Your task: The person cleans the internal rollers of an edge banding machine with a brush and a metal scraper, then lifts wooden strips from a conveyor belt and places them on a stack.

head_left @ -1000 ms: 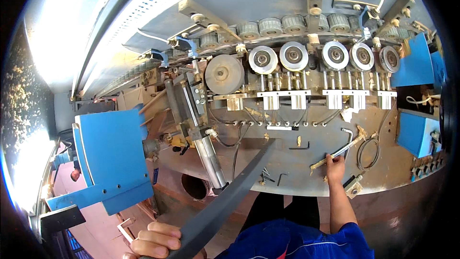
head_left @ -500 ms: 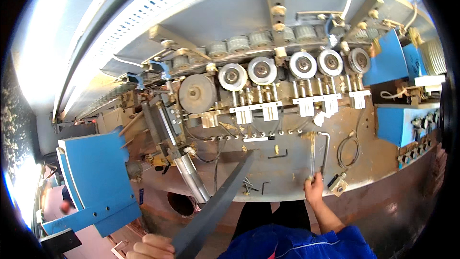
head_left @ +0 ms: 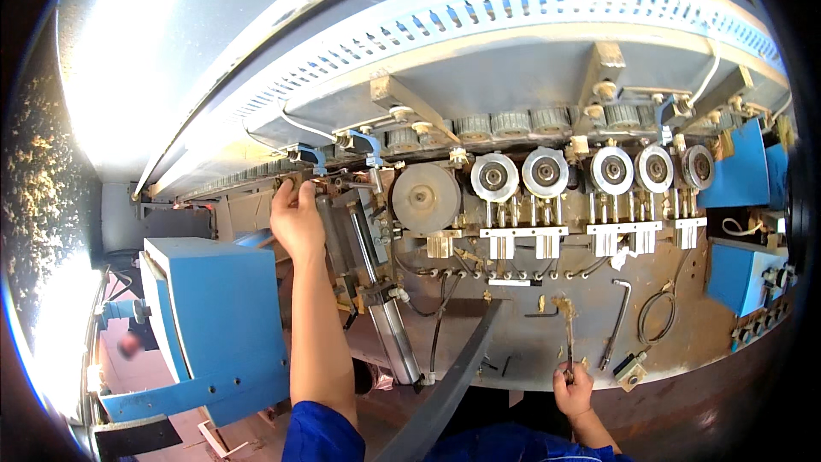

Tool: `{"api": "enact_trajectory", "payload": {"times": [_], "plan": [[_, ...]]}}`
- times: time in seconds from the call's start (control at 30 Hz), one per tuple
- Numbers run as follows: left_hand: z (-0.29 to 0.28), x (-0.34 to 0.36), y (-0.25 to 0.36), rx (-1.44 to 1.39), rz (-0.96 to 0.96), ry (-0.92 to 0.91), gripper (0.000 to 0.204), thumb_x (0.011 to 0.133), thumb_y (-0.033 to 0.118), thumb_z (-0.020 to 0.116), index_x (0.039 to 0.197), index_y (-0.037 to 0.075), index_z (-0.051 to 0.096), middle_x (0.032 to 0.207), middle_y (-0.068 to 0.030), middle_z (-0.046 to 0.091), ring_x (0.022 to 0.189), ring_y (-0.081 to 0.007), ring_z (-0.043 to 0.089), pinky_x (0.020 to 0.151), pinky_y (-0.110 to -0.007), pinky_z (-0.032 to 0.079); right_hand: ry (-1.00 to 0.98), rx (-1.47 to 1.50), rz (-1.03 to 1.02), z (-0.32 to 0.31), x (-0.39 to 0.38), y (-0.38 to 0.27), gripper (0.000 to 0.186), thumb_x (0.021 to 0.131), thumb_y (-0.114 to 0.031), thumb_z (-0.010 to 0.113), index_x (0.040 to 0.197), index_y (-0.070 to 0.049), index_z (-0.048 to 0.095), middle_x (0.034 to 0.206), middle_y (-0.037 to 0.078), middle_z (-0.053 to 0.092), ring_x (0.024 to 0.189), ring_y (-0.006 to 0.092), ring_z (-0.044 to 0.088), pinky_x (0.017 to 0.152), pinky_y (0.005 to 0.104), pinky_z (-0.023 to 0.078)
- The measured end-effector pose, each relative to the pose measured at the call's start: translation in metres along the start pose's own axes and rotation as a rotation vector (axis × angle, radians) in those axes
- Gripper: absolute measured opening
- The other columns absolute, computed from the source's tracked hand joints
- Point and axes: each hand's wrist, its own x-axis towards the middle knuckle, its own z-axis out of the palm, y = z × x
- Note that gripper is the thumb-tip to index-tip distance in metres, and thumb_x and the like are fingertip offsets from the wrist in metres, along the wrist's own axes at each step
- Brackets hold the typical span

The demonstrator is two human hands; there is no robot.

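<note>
No packages or signs readable. Colour blocks only: big blue box cover point(head_left: 224, 325) lower left, smaller blue covers point(head_left: 742, 167) upper right and a blue box point(head_left: 737, 278) below them on the right edge. White bracket plates point(head_left: 523, 233) hang under the row of round rollers point(head_left: 545, 174); a larger plain disc point(head_left: 425, 198) sits left of them.

Hard to read: fisheye bends everything at the rim. Left side blown out by glare, so the grey hood point(head_left: 256, 43) loses detail there. A dark bar point(head_left: 449, 385) runs diagonally from the bottom edge up to mid-frame and hides part of the plate behind it. Small parts on the dusty brown plate point(head_left: 684, 351) are mostly too small to name; a bent hex key point(head_left: 617, 321) and a loop of cable point(head_left: 654, 316) are clear.

Left hand point(head_left: 297, 218): arm stretched up, blue sleeve at the bottom edge, grip closed around a fitting at the left end of the machine, just beside the tilted silver cylinder point(head_left: 380, 291). What exactly it grips is hidden by the fingers.

Right hand point(head_left: 573, 389): low, at the front edge of the plate, grip clamped on the bottom end of a thin brush-like tool point(head_left: 567, 329). The tool stands nearly upright, gunked yellowish tip up, touching the plate between the dark bar and the hex key.
</note>
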Motion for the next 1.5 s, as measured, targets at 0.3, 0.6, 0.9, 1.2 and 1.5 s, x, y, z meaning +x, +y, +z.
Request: {"api": "enact_trajectory", "payload": {"times": [0.3,0.6,0.9,1.2,1.5], "plan": [[0.042,0.036,-0.016,0.371,-0.033,-0.109,0.034,0.083,0.030,0.074,0.100,0.000,0.072,0.089,-0.0150,0.070,0.081,-0.0333,0.066,0.073,-0.043,0.051,-0.082,-0.032,-0.066,0.011,0.028,-0.014,0.013,0.081,-0.013,0.072,0.083,-0.005,0.063,0.060,0.006,0.058,0.051,0.0196,0.058,0.052,0.0315,0.047],[0.046,0.041,-0.012,0.401,-0.089,-0.135,0.031,0.080,0.025,0.075,0.099,0.000,0.072,0.086,-0.0138,0.072,0.080,-0.0327,0.068,0.073,-0.042,0.052,-0.192,-0.004,-0.122,0.017,0.066,-0.042,0.012,0.081,-0.010,0.074,0.084,-0.006,0.063,0.058,0.005,0.057,0.047,0.0177,0.056,0.050,0.0304,0.046],[0.053,0.032,-0.016,0.525,0.051,-0.028,0.029,0.078,0.021,0.077,0.099,0.002,0.069,0.091,-0.0129,0.069,0.086,-0.0322,0.066,0.074,-0.043,0.052,-0.221,-0.060,-0.222,0.014,0.074,-0.055,0.010,0.081,-0.010,0.073,0.082,-0.007,0.063,0.057,0.006,0.057,0.049,0.0196,0.058,0.050,0.0317,0.046],[0.047,0.036,-0.018,0.385,-0.016,-0.101,0.028,0.080,0.019,0.076,0.099,0.001,0.067,0.089,-0.0133,0.068,0.082,-0.0324,0.065,0.074,-0.043,0.051,-0.223,-0.032,-0.176,0.017,0.073,-0.052,0.011,0.081,-0.011,0.073,0.083,-0.008,0.063,0.059,0.006,0.058,0.049,0.0202,0.059,0.051,0.0321,0.047],[0.052,0.033,-0.013,0.565,0.089,-0.067,0.029,0.081,0.019,0.075,0.102,0.001,0.067,0.098,-0.0139,0.066,0.088,-0.0347,0.065,0.076,-0.045,0.052,-0.260,-0.040,-0.131,0.016,0.075,-0.050,0.011,0.081,-0.011,0.073,0.082,-0.008,0.063,0.059,0.006,0.058,0.051,0.0202,0.058,0.052,0.0319,0.047]]}}
